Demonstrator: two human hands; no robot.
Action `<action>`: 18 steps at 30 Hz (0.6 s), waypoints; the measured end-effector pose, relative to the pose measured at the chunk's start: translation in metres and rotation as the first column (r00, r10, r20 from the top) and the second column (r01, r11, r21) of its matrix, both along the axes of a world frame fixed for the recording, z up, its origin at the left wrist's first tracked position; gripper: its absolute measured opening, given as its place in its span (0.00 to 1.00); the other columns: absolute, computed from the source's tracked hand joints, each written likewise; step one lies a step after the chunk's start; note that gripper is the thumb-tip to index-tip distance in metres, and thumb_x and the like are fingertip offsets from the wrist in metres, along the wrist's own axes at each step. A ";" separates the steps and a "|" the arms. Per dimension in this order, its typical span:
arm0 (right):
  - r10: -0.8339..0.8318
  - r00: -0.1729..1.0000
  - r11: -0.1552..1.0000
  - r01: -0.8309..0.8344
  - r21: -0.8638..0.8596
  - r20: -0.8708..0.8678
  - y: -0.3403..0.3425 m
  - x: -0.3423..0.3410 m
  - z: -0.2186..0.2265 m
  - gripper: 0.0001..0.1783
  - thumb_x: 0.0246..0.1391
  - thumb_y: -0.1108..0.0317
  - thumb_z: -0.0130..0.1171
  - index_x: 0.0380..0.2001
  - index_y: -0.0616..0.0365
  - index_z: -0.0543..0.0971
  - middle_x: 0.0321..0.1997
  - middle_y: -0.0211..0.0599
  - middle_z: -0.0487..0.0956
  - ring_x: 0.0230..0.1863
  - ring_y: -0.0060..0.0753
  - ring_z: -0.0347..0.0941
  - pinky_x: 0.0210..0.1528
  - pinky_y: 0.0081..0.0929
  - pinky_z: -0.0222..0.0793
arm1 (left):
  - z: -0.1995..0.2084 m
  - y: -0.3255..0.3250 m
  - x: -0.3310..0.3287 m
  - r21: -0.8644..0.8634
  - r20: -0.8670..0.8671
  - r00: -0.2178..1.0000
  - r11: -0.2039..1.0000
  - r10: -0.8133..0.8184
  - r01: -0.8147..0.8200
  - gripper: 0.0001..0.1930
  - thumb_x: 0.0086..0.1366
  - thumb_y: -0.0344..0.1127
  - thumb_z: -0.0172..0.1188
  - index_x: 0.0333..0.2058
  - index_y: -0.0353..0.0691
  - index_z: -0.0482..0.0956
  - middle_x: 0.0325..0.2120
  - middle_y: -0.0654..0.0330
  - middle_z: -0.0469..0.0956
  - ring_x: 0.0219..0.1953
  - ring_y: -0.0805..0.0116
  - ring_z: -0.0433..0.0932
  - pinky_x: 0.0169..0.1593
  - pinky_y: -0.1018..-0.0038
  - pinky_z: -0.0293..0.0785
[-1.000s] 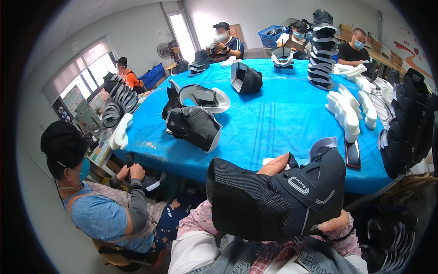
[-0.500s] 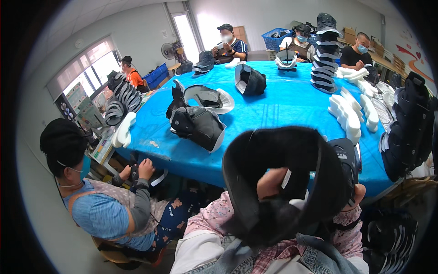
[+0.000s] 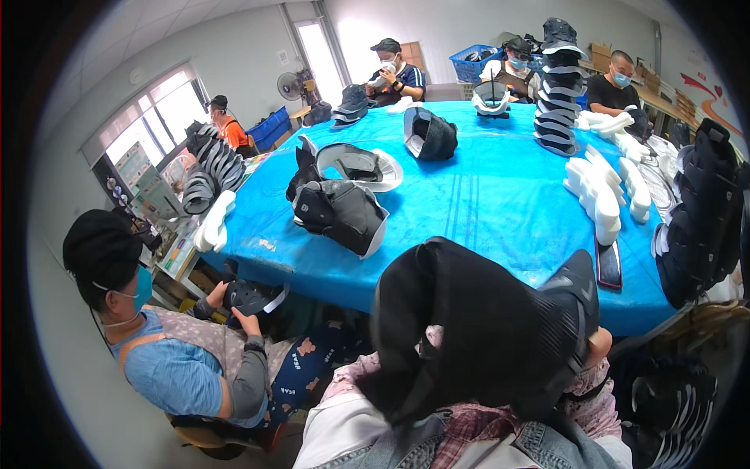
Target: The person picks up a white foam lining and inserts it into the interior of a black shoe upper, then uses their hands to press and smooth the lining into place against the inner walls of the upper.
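Fingers are almost wholly hidden: only a bit of the right hand [image 3: 600, 344] shows at the right edge of the black fabric boot shell [image 3: 484, 328], pressed against it, and whether it grips cannot be told. The left hand is out of sight behind the shell, so its state cannot be told either.

Beyond the shell runs a long table [image 3: 500, 195] covered in wrinkled blue plastic sheeting, in a bright workroom with pale walls and a window [image 3: 144, 129] on the left. Other people sit around the table, one close on the left in a blue shirt [image 3: 176, 375].

The shell is held up close below the camera, over the person's lap at the near table edge. Its long axis runs roughly left to right, tilted up toward the right, where a stiffer grey-trimmed panel [image 3: 574, 293] sits.

It looks soft, matte and rounded. On the table lie similar black shells [image 3: 344, 211], a tall stack of them [image 3: 558, 86], and white foam pieces [image 3: 601, 187].
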State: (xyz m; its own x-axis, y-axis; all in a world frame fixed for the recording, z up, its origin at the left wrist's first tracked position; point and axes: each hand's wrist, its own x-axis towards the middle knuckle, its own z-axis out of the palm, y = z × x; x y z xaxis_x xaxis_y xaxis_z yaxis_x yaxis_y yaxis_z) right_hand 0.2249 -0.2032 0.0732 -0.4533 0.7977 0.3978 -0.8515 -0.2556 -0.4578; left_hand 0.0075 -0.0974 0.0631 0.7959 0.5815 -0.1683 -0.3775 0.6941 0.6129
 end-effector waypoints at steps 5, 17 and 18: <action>-0.498 0.867 0.867 0.498 -0.021 0.018 -0.002 -0.008 0.032 0.25 0.50 0.64 0.46 0.47 0.72 0.69 0.50 0.51 0.72 0.51 0.42 0.70 0.55 0.37 0.65 | -0.005 0.049 -0.030 0.139 0.126 0.944 0.937 0.305 -0.321 0.08 0.64 0.36 0.48 0.39 0.43 0.71 0.32 0.61 0.73 0.35 0.73 0.71 0.43 0.75 0.67; -0.850 0.508 0.520 0.852 0.065 0.138 0.020 -0.028 0.059 0.18 0.40 0.75 0.49 0.39 0.66 0.73 0.45 0.44 0.74 0.46 0.38 0.72 0.50 0.33 0.68 | 0.168 0.033 0.016 0.972 0.203 0.632 -0.234 0.748 -0.036 0.25 0.65 0.50 0.47 0.49 0.32 0.68 0.42 0.49 0.74 0.48 0.58 0.71 0.52 0.69 0.64; -0.993 0.087 0.120 0.814 0.568 0.085 0.024 -0.024 0.049 0.20 0.39 0.75 0.49 0.41 0.66 0.72 0.45 0.43 0.74 0.46 0.38 0.72 0.50 0.33 0.69 | 0.174 0.039 0.027 0.942 0.270 0.607 -0.336 0.748 -0.004 0.24 0.64 0.49 0.49 0.47 0.32 0.68 0.41 0.48 0.74 0.46 0.56 0.72 0.50 0.68 0.65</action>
State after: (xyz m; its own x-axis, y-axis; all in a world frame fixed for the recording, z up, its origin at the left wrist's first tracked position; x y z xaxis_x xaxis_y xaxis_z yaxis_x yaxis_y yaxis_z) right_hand 0.2011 -0.1792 0.1222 0.3813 0.5534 0.7405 -0.0194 0.8056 -0.5921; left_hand 0.0341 -0.0586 0.2369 0.3469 0.4957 0.7962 0.2551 -0.8668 0.4285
